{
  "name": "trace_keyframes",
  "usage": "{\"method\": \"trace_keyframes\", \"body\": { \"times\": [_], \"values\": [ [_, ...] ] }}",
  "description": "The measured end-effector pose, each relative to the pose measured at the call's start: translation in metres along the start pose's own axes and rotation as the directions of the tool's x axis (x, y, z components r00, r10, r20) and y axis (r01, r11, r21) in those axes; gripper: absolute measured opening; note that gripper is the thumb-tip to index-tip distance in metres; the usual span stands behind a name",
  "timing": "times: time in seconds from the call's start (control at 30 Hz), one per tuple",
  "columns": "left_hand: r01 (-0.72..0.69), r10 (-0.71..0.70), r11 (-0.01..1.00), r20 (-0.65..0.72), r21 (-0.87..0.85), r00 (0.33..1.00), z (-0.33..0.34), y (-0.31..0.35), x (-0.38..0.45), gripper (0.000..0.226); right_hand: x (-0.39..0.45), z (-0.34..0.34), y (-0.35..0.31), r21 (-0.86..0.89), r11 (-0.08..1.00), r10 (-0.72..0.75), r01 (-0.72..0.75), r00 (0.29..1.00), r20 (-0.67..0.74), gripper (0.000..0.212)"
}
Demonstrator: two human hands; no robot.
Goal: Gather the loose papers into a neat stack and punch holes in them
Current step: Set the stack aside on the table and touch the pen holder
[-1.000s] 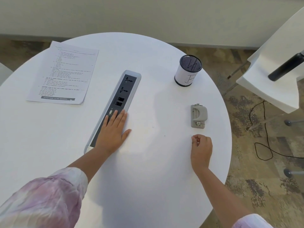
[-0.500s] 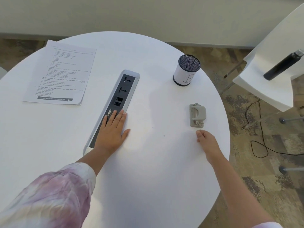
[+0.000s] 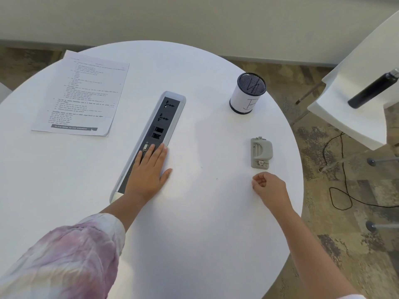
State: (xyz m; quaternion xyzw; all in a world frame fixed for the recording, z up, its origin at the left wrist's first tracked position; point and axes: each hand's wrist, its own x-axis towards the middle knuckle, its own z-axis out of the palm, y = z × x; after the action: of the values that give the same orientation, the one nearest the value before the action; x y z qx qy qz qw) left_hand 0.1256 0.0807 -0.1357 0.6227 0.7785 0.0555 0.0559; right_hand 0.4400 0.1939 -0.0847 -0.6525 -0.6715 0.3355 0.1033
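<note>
Round white table (image 3: 194, 223), nothing gathered yet; papers (image 3: 79, 96) at far left edge, top corner overhanging, roughly stacked, well apart from both hands; socket strip (image 3: 155, 130) mid-table, left hand (image 3: 149, 171) flat and open across its near end, empty; cup (image 3: 248, 92) far right; punch (image 3: 261, 153) right side; right hand (image 3: 269, 188) curled into loose fist just below it, grip holds nothing. Advice: left reaches papers 1st, squares edges on table, then brings stack to punch.

I see a smooth matt white round table (image 3: 194, 212), thin printed white paper sheets (image 3: 82, 98), a matt grey plastic hole punch (image 3: 261, 152) and a black wire-mesh cup (image 3: 248, 92).
</note>
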Motion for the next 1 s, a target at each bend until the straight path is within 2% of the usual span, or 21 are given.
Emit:
{"method": "trace_keyframes", "body": {
  "times": [0.23,0.47,0.87,0.93,1.0],
  "values": [
    [0.007,-0.007,1.000,-0.004,-0.027,1.000,0.000,0.001,-0.001,0.069,0.000,0.001,-0.008,-0.249,0.965,-0.089,0.086,0.996,-0.001,0.014],
    [0.012,-0.011,1.000,0.007,-0.021,1.000,-0.002,0.001,-0.001,0.069,0.005,0.004,-0.015,-0.388,0.918,-0.073,0.084,0.996,0.042,0.014],
    [0.016,-0.016,1.000,0.017,-0.002,1.000,-0.002,0.001,0.000,0.070,0.012,0.017,-0.010,-0.392,0.920,0.009,0.011,0.999,0.049,0.009],
    [0.019,-0.019,1.000,0.014,-0.005,1.000,-0.001,0.000,0.000,0.069,0.007,0.020,-0.018,-0.411,0.910,-0.064,0.058,0.998,-0.001,0.012],
    [0.022,-0.022,1.000,0.004,-0.009,1.000,0.001,0.000,0.000,0.068,0.002,0.021,-0.035,-0.361,0.918,-0.199,0.166,0.978,-0.056,0.013]
  ]
}}
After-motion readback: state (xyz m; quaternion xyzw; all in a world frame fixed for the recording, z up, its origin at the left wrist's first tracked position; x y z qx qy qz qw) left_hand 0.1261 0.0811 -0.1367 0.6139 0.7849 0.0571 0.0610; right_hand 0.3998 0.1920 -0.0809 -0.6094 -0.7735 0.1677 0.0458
